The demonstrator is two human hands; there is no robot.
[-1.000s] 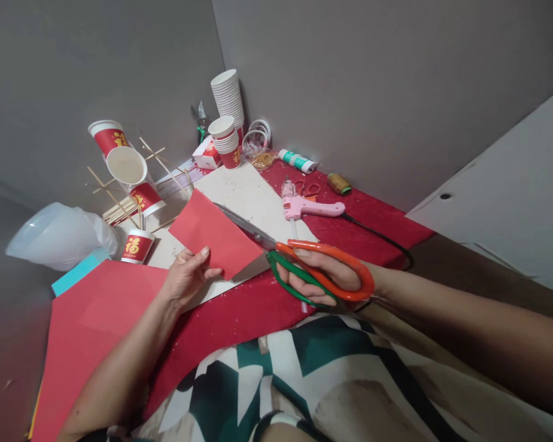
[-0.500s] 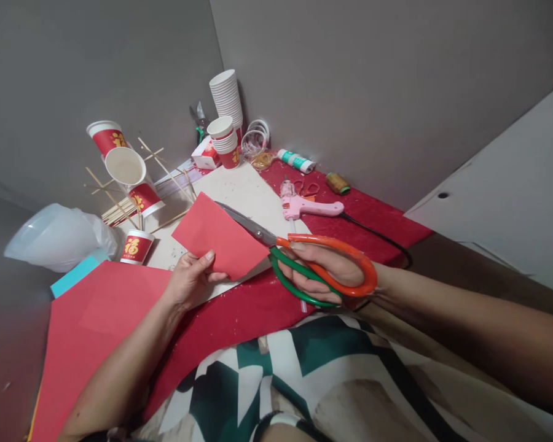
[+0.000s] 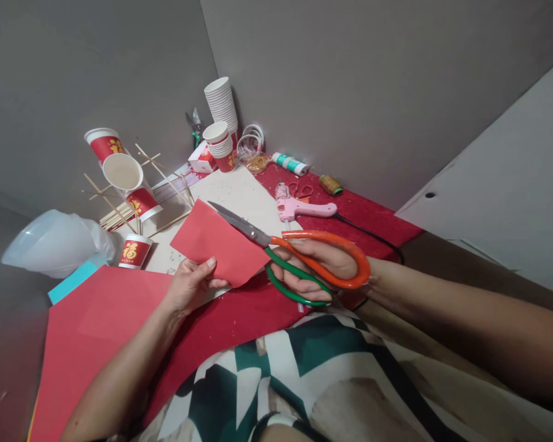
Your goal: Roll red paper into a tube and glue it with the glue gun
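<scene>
A piece of red paper (image 3: 219,244) is pinched by its lower left edge between the thumb and fingers of my left hand (image 3: 196,282). My right hand (image 3: 316,264) grips a pair of scissors (image 3: 253,234) with one orange and one green handle, fingers through the loops. The dark blades lie along the paper's upper right edge and point up and left; the lower blade is largely hidden by the paper. Below my left forearm spreads a large red sheet (image 3: 101,319).
A structure of red-and-white paper cups (image 3: 142,202) and thin sticks stands at the left, beside a plastic bag (image 3: 59,239). Stacked cups (image 3: 221,104) rise at the back corner. A pink glue gun (image 3: 304,209) with a black cord lies right of the white board (image 3: 246,190).
The view has shifted slightly. My left hand still holds the red paper, and the scissors remain at its upper right edge with almost the same pose.
</scene>
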